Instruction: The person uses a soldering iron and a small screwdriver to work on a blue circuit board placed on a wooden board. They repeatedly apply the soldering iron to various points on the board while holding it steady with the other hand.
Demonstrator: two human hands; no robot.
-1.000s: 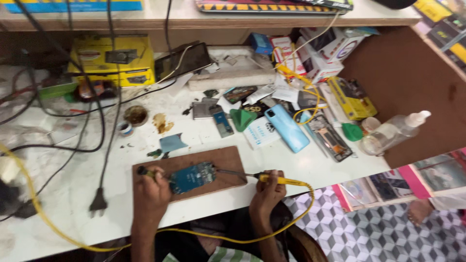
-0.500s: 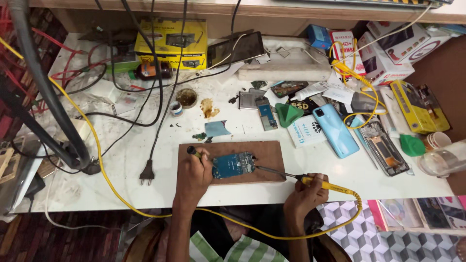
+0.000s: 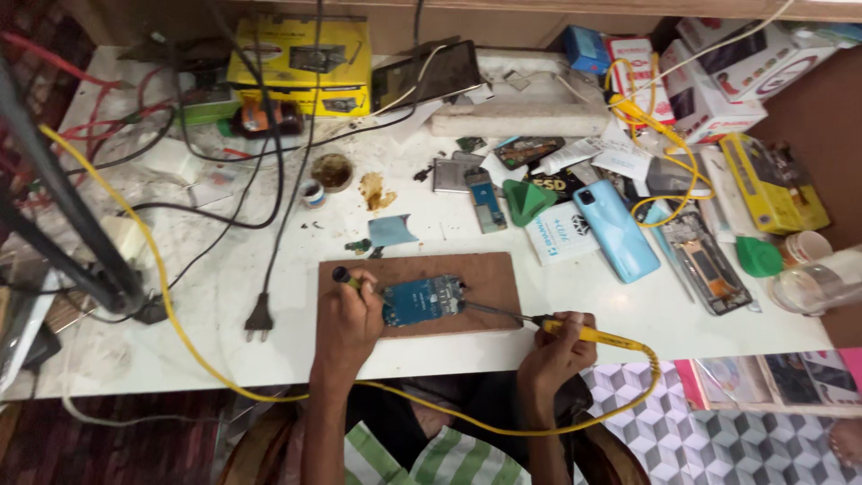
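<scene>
With the view now pulled closer, the blue circuit board [image 3: 422, 300] is seen unmoved on the brown wooden board [image 3: 485, 274], pinned by the left hand [image 3: 348, 319] gripping a small tool, while the yellow-handled soldering iron [image 3: 548, 325], clasped in the right hand [image 3: 554, 355], is kept at its edge.

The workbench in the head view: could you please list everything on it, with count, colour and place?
circuit board: one, blue, on the wooden board
wooden board: one, brown, front centre of the table
soldering iron: one, yellow handle and cable, tip at the circuit board
phone: one, light blue, face down, right of centre
plug: one, black, left of the wooden board
box: one, yellow, back left
tablet: one, dark, propped at the back
table: one, white, stained
left hand: holds a small tool beside the circuit board
right hand: grips the soldering iron
</scene>
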